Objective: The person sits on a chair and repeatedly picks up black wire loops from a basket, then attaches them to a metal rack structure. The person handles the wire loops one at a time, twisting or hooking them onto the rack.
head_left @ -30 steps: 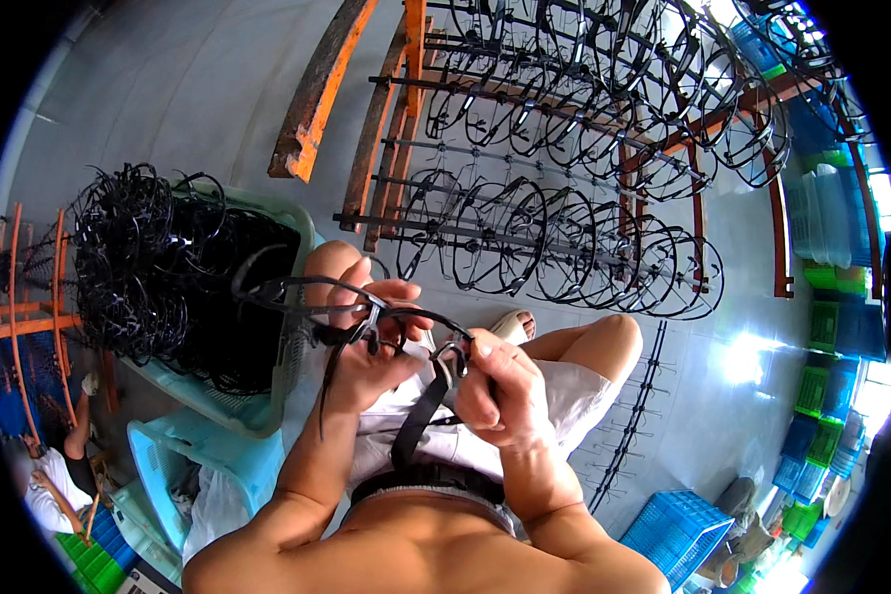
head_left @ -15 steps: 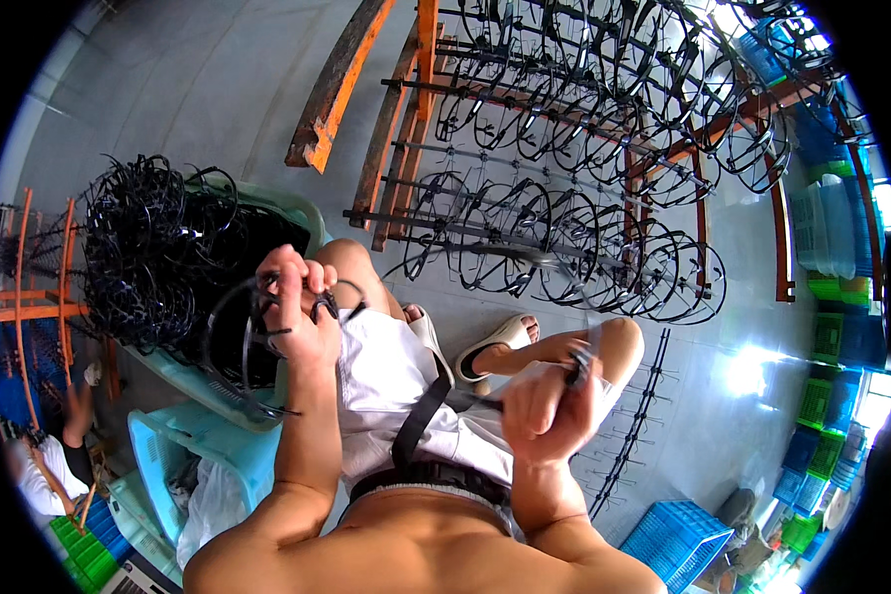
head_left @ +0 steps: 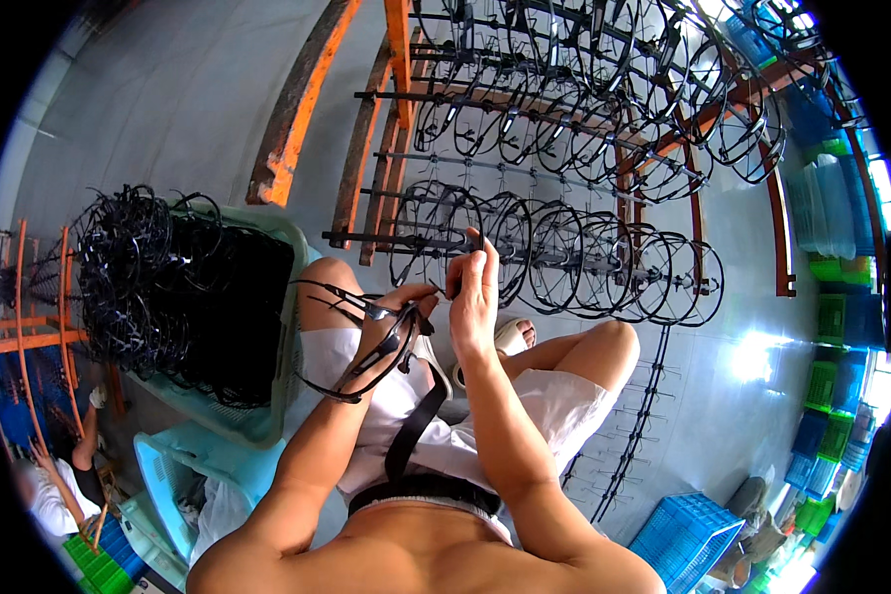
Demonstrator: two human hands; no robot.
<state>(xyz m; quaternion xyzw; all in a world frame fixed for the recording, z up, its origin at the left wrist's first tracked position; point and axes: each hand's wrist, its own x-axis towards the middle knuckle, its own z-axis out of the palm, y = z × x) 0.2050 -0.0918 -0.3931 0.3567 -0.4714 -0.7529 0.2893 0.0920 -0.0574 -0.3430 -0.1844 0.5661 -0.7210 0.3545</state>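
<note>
Left hand [head_left: 402, 303]: fingers curled, gripping a black frame near the right hand.
Frame [head_left: 390, 344]: in the left hand, its thin curved arms spreading across the left wrist and out to its left.
Right hand [head_left: 475, 297]: raised, fingers pointing up at the rack's lowest loaded bar; something dark shows by the fingertips, but I cannot tell whether they grip it or touch the bar.
Lap: white shorts [head_left: 574, 401], with a black strap [head_left: 416, 431] running up from the waist between the thighs.
Feet: in pale sandals [head_left: 511, 339], beyond the hands.
Rack [head_left: 289, 139]: worn orange posts and dark bars, the bars hung with rows of looped black frames.
Tub [head_left: 302, 252]: pale green, left of the left knee, heaped with a black pile [head_left: 134, 287] that rises over its left side.
Stool [head_left: 208, 445]: light blue, just below the tub, a white bag [head_left: 223, 510] beside it.
Floor: a pronged rod [head_left: 636, 426] right of the right knee; a blue crate [head_left: 685, 535] at lower right.
Right edge: green and blue crates [head_left: 830, 381].
Lower left: another person [head_left: 59, 495], well apart.
</note>
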